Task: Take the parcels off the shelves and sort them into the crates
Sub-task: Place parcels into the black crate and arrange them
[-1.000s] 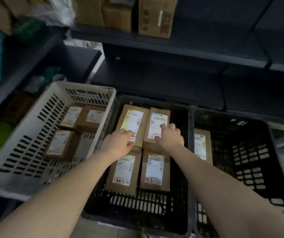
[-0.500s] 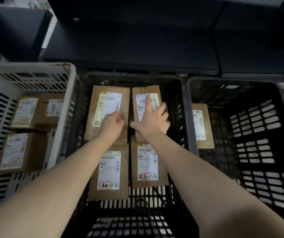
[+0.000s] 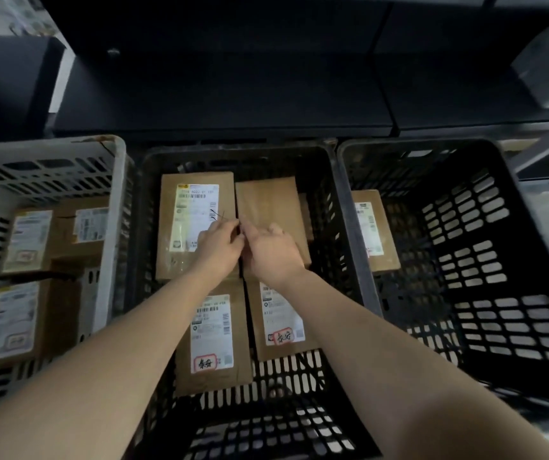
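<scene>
Left hand and right hand are knuckle to knuckle over the seam between the two back parcels in the middle crate, fingers curled down toward the gap. The fingertips are hidden, so I honestly can't tell if either hand is gripping anything or just poking at an edge.

Plain parcel sits in the crate's back-right corner with no label showing, and the right hand lies on its near-left part. Labelled parcel is in the back-left corner, right up against it.

What could bite:
- If the plain one is face down, nobody can read it, and it might be sitting in the wrong crate.
- Fingers wedged in that tight seam could drag the labelled parcel along on a lift.

Room-wise, parcels are packed side to side with the crate walls close, so straight up looks like the only clean exit. The front edge has bare floor. Right crate has a lone parcel against its left wall and loads of space otherwise.
</scene>
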A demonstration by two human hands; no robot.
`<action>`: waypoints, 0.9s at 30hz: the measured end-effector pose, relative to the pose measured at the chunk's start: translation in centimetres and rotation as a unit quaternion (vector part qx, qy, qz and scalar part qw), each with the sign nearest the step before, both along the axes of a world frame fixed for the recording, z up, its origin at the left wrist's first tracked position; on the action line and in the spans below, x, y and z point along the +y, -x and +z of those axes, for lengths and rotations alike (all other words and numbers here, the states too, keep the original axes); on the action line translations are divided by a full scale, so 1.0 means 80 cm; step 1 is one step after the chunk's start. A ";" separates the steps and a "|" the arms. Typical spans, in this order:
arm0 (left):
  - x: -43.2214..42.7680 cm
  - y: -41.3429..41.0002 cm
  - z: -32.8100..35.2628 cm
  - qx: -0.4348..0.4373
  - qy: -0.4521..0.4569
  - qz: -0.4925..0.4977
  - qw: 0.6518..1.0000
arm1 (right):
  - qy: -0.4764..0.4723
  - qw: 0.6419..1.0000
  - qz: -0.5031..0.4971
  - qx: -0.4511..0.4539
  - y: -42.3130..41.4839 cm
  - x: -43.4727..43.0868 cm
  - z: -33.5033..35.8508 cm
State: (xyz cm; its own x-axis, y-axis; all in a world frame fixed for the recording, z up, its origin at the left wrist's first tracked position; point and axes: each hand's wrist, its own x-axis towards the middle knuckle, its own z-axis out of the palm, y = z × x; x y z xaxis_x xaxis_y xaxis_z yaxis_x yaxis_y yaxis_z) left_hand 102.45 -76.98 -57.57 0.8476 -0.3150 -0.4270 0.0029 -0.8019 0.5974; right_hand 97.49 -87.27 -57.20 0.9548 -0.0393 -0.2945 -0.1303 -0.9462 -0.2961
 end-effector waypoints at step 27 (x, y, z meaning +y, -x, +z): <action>0.124 0.041 0.107 -0.176 -0.222 -0.098 0.954 | 0.030 0.996 0.084 -0.029 -0.023 0.056 0.067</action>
State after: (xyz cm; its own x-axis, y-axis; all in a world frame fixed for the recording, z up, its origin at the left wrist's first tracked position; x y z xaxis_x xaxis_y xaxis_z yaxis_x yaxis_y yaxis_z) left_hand 99.15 -67.03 -49.00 0.9067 -0.3364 -0.2545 -0.3111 -0.9407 0.1353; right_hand 99.32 -82.78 -51.85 0.9648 0.1064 -0.2405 0.0466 -0.9692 -0.2417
